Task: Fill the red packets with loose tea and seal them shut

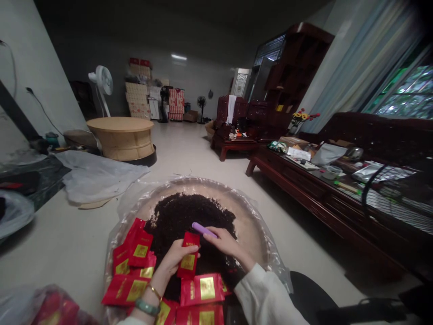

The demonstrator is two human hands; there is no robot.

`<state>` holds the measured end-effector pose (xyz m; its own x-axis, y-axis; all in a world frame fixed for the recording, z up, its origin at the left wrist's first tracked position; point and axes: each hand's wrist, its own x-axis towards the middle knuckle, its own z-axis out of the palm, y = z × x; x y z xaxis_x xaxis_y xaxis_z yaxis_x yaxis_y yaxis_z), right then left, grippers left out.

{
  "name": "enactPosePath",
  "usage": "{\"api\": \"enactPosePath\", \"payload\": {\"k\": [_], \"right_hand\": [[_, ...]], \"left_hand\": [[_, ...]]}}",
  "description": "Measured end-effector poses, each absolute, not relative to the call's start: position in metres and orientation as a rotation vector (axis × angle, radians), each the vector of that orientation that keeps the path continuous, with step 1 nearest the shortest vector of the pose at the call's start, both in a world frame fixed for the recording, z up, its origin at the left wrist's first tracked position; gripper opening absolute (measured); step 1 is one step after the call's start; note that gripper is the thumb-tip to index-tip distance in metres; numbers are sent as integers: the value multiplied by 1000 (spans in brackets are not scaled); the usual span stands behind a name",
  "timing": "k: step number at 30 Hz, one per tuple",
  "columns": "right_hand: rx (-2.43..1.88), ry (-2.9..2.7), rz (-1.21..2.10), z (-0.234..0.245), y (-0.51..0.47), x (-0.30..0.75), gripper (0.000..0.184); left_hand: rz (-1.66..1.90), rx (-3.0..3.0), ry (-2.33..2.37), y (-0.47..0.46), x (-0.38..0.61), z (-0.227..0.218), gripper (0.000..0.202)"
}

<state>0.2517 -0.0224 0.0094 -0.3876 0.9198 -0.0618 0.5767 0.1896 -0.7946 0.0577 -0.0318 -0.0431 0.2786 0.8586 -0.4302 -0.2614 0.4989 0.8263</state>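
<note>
A wide round tray [252, 216] lined with clear plastic holds a heap of dark loose tea leaves [189, 214]. My left hand [174, 257] is closed on a small red and gold packet [188, 255], held upright over the leaves. My right hand [227, 243] grips a purple scoop [203, 229] whose tip rests on the heap, right beside the packet's top. Several more red packets [133, 264] lie along the tray's left and near edge.
A long dark wooden table [314, 189] with clutter runs along the right. A plastic sheet [98, 174] and a round bamboo tub [123, 135] sit on the floor to the left. A bag of red packets [50, 309] lies at the bottom left.
</note>
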Motion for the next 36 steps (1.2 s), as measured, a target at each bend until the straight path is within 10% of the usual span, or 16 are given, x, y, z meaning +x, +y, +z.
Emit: {"api": "enactPosePath", "payload": {"k": [36], "right_hand": [[-1498, -2096, 1213, 21, -12, 245, 37]], "left_hand": [[836, 847, 1023, -20, 54, -53, 41]]}}
